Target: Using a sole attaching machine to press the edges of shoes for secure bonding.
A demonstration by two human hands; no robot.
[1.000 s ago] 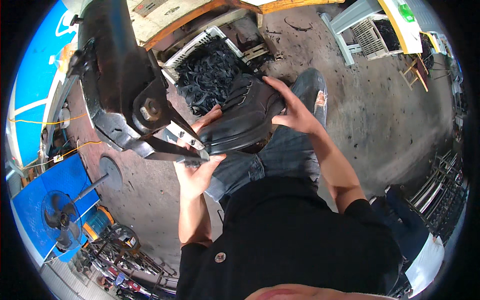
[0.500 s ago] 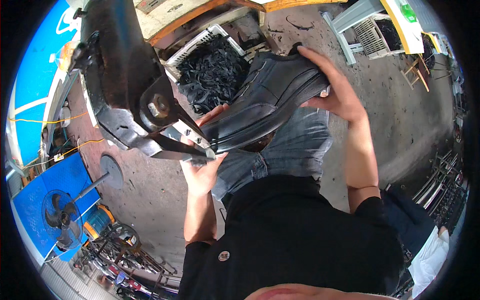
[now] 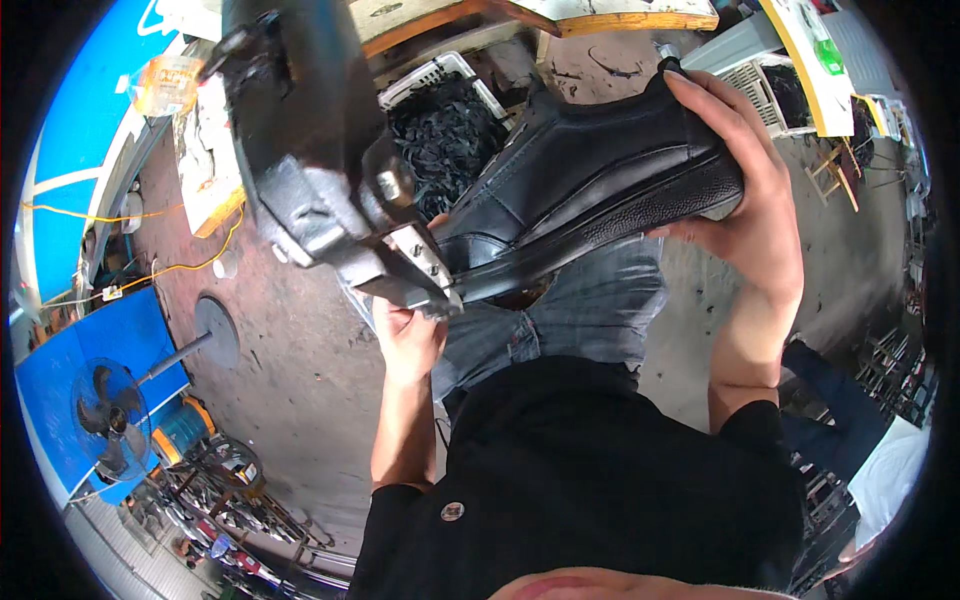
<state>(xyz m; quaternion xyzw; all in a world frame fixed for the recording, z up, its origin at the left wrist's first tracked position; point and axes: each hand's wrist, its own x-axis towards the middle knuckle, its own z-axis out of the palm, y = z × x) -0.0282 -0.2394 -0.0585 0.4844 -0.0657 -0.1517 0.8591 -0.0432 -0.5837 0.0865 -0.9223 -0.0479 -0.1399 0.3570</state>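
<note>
A black leather shoe [image 3: 590, 180] is held in front of me, its side turned up to view and its toe pointing lower left. My right hand [image 3: 755, 190] grips the heel end, thumb below and fingers over the collar. At the toe, my left hand [image 3: 410, 345] is closed around the shoe; most of its fingers are hidden behind the dark metal machine head [image 3: 310, 190]. That machine's narrow bolted tip [image 3: 430, 270] comes down against or just over the sole edge near the toe. Whether it touches cannot be made out.
Behind the shoe stands a white plastic basket [image 3: 430, 80] full of black strips. A wooden-edged table [image 3: 640, 20] is at the back. To the left are a standing fan [image 3: 110, 410] and a yellow cord [image 3: 200, 265]. Another person's white garment [image 3: 890, 480] shows at lower right.
The shoe's heel and my right hand have risen up and to the right, looking larger. My left hand stays at the toe. The whole view has shifted slightly, with the machine further right.
</note>
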